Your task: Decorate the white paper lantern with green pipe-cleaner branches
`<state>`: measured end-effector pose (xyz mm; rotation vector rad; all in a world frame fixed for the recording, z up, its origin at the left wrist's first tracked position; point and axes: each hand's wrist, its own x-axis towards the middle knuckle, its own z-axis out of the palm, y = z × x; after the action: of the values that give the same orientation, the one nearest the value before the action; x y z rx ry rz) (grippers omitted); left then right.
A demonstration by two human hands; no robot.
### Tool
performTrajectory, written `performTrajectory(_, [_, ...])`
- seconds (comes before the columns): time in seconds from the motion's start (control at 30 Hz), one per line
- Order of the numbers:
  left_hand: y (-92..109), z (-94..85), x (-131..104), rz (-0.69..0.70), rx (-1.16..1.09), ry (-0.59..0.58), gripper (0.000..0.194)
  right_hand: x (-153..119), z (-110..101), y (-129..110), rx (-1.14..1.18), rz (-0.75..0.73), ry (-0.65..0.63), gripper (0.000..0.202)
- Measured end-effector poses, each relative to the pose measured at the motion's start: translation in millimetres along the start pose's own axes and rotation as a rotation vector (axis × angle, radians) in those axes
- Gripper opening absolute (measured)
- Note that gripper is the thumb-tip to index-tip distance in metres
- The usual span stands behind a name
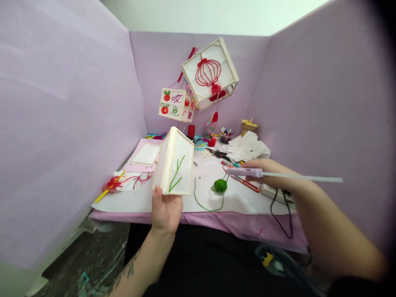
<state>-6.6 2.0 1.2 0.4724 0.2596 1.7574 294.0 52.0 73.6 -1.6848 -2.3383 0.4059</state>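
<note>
My left hand [167, 210] grips the bottom edge of a wood-framed paper lantern [185, 165] and holds it up over the table, one corner edge toward me. Green yarn [175, 175] lies on its right panel in a branching stem shape. In my right hand [272, 169] is a pale purple hot glue gun [247, 172], its nozzle pointing left and a long glue stick [309, 178] sticking out behind. The glue gun is apart from the lantern. Between the hands a ball of green yarn [220, 185] rests on the table with a loose strand curling left.
Two decorated lanterns [210, 76] [173, 105] hang at the back. Red yarn [114, 183] and a framed white panel [147, 154] lie left. Pliers [218, 154], an orange utility knife [249, 185], crumpled white paper [247, 146] and a power strip [275, 194] with a black cord are right.
</note>
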Motion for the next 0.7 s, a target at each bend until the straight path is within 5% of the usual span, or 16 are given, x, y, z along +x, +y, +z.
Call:
performTrajectory(0.17, [3,-2.3,1,0.009,-0.021,0.029,0.045,48,-51,-7,-0.209,-0.117,0.071,0.018])
performTrajectory(0.47, [12,-5.0,4,0.053,-0.041,0.044,0.037,79,-116,-14,-0.257,0.098,0.38,0.012])
performTrajectory(0.6, [13,-6.2,5,0.073,-0.043,0.052,0.037,66,-126,-14,-0.157,0.146,0.563,0.016])
performTrajectory(0.7, [14,-5.5,6,0.075,-0.043,0.046,0.038,51,-102,-10,0.124,0.076,0.551,0.02])
